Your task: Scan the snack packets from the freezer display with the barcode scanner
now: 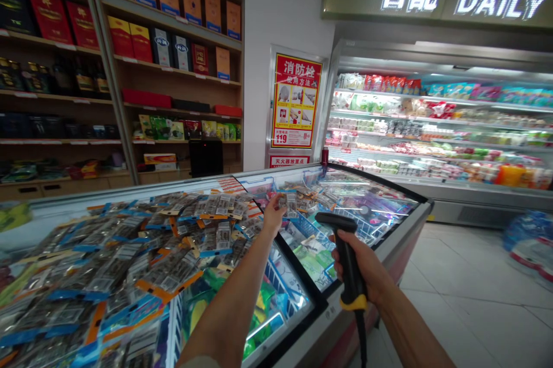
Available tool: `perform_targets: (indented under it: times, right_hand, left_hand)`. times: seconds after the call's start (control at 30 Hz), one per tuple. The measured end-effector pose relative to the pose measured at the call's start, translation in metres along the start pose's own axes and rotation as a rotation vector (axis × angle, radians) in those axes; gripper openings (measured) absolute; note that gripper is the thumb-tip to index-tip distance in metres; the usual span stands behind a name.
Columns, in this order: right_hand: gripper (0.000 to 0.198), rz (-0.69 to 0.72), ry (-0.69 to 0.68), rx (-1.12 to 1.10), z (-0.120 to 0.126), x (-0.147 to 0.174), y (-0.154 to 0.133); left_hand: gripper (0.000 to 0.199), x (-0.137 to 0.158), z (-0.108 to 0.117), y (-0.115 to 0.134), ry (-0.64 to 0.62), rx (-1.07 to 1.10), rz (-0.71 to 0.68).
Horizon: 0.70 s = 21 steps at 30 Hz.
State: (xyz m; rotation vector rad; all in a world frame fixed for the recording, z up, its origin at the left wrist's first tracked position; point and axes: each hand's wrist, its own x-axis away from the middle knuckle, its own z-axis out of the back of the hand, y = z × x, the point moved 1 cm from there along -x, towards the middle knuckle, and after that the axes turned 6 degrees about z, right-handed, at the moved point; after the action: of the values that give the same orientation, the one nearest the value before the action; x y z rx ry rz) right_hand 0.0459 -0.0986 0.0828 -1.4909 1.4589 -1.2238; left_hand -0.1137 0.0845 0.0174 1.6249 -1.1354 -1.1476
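Note:
My right hand (360, 264) is wrapped round the grip of a black and yellow barcode scanner (348, 253), whose head points left and whose cable hangs down. Stretched forward over the freezer, my left hand (273, 216) pinches the edge of a small clear snack packet (288, 204) with a white barcode label and a blue strip. The packet's contents look dark. Beyond that hand lie more such packets on the glass. To its left spreads a large pile of similar packets (173, 264) with blue or orange ends, many showing barcodes.
Under the freezer's glass lids (302, 267) are blue baskets and bagged goods. A dark red can (325, 156) stands at the freezer's back edge. Shelves of boxes (173, 42) stand behind on the left, a lit dairy chiller (432, 126) on the right. Wrapped water bottles (529, 241) sit on the floor.

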Motion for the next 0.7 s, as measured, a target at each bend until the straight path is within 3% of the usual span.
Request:
perform_targets:
  times: [0.1, 0.2, 0.4, 0.5, 0.6, 0.63, 0.7]
  right_hand:
    - [0.02, -0.002, 0.034, -0.016, 0.005, -0.005, -0.002]
    - [0.02, -0.017, 0.041, -0.041, 0.008, -0.011, 0.0]
    - [0.019, -0.023, 0.02, -0.049, 0.006, -0.015, 0.004]
    - [0.019, -0.021, 0.026, -0.049, 0.008, -0.014, 0.004]
    - [0.02, -0.021, 0.038, -0.054, 0.012, -0.013, 0.003]
    - [0.02, -0.022, 0.039, -0.055, 0.013, -0.013, 0.002]
    - [0.02, -0.017, 0.04, -0.059, 0.017, -0.013, 0.001]
  left_hand:
    - [0.048, -0.011, 0.019, 0.017, 0.089, -0.219, -0.056]
    - [0.043, -0.018, 0.042, 0.037, 0.159, -0.599, -0.118]
    - [0.035, -0.011, 0.076, 0.059, 0.129, -1.21, -0.155]
    - [0.036, -0.005, 0.08, 0.061, 0.151, -1.395, -0.138]
    - [0.036, 0.0, 0.072, 0.061, 0.258, -1.571, -0.183]
    - [0.036, 0.002, 0.067, 0.059, 0.251, -1.615, -0.212]
    - [0.034, 0.004, 0.055, 0.053, 0.109, -1.679, -0.266]
